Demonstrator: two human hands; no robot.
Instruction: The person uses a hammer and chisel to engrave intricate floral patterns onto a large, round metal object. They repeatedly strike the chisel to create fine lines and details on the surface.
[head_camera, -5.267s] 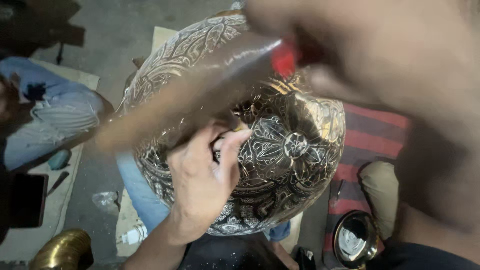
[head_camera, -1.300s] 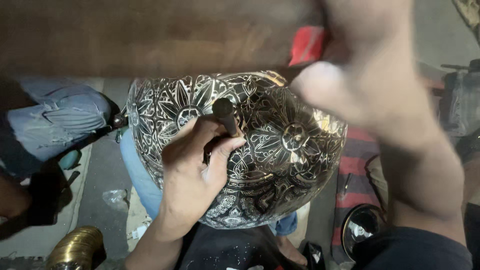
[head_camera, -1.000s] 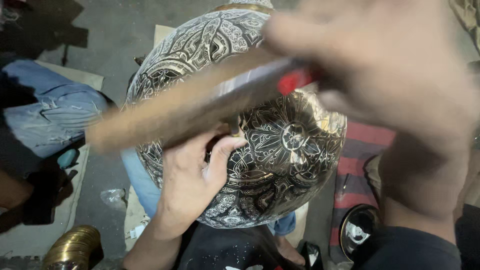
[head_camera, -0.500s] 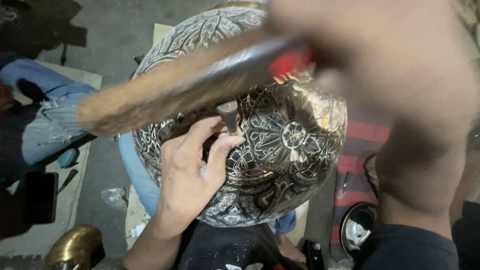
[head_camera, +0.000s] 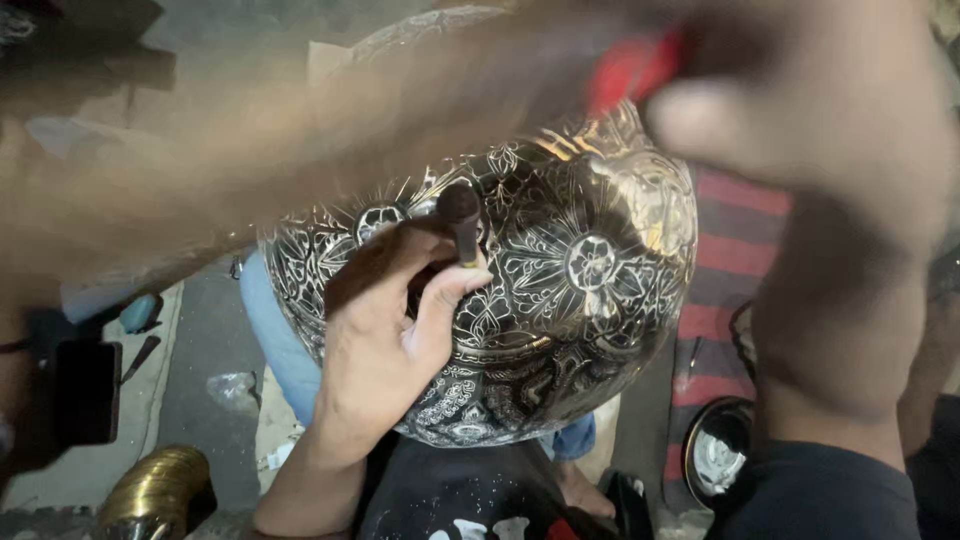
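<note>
With the blurred wooden mallet sweeping across the left, the left hand is pinching a dark chisel against the engraved metal bowl on the lap, while the right hand is gripping the handle, so a mistimed blow is likely risking those fingers.

A large round metal bowl lies dome-up, its shiny surface covered in engraved flower and leaf patterns, dark in the recesses and bright on the raised lines. A short dark punch stands tip-down on the dome left of a central rosette; a wooden mallet with a red band is blurred above
</note>
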